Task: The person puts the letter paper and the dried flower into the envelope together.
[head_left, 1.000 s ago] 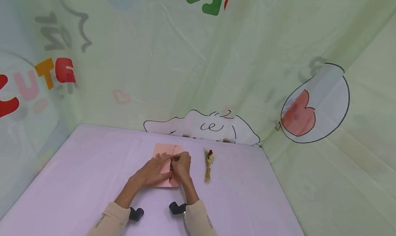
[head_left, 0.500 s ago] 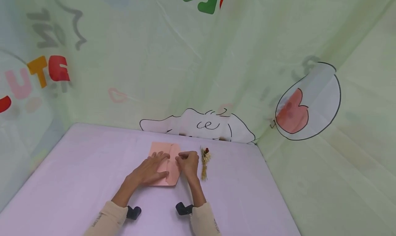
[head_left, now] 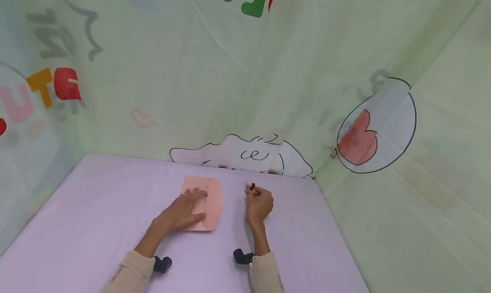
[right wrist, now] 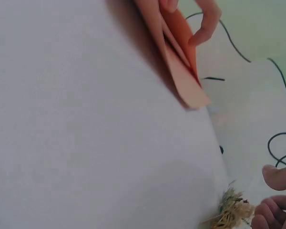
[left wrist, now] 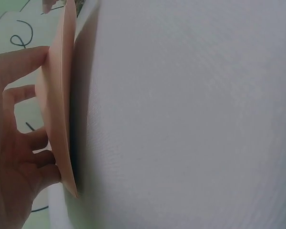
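My left hand (head_left: 181, 212) lies spread on a pink paper envelope (head_left: 214, 201), its fingertips and thumb pressing near the envelope's opening. In the left wrist view the fingers (left wrist: 38, 138) touch the envelope's upper face. The right wrist view shows the envelope's mouth (right wrist: 181, 52) gaping, with the flap reaching out beyond it. My right hand (head_left: 260, 204) is at a small dried-flower bouquet (right wrist: 232, 211) right of the envelope, thumb and fingers parted beside it. Only the bouquet's top with a red flower (head_left: 252, 186) shows in the head view; the hand hides its stems.
A pale lilac cloth covers the table (head_left: 314, 242). Behind it hangs a light green curtain (head_left: 184, 71) with printed drawings, and a side curtain (head_left: 402, 220) runs along the right edge. Black wrist mounts (head_left: 242, 256) stick out from both sleeves.
My right hand has let go of the envelope's flap and moved right to the bouquet. The flap now lies opened out to the right. My left hand stays on the envelope.
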A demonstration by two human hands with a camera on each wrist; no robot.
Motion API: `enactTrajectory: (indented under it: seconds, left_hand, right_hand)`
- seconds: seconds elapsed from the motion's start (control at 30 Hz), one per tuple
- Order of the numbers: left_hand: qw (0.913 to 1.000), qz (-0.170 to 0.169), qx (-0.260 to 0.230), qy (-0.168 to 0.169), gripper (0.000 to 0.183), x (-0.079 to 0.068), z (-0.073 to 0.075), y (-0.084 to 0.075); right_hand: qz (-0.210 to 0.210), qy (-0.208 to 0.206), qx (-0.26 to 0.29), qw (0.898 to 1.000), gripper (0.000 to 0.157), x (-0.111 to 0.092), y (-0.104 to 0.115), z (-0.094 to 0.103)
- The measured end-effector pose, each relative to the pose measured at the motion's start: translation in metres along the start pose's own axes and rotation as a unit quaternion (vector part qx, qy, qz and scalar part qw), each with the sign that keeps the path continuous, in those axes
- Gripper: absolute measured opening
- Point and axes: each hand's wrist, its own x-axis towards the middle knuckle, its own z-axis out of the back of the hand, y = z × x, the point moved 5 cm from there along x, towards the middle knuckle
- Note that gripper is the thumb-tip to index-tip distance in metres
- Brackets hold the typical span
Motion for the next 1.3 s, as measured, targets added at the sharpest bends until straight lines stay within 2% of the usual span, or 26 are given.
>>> enactTrajectory:
  seconds: [0.13,0.2,0.43,0.63,1.3]
  left_hand:
    - [1.0000,0.001,-0.005,0.002,0.065,0.000,0.001,0.003]
    - [1.0000,0.002,-0.006,0.007,0.066,-0.001,0.001,0.003]
    - [0.9999,0.001,-0.011,0.008,0.067,-0.002,0.001,0.002]
    - [0.9998,0.002,-0.017,0.006,0.066,-0.004,0.002,0.001]
    - [0.9999,0.006,-0.014,0.002,0.066,-0.004,0.002,0.001]
  right_hand:
    - [-0.009,-0.018,-0.013,1.000,0.032,0.000,-0.011,0.001]
    - [-0.018,-0.013,-0.015,1.000,0.033,-0.001,-0.017,0.000]
    - [-0.023,0.008,-0.011,1.000,0.022,-0.004,-0.030,-0.006]
    - [-0.039,0.000,-0.025,0.999,0.017,-0.004,-0.034,-0.008]
    - [-0.102,-0.003,-0.023,0.995,0.019,0.000,-0.037,-0.008]
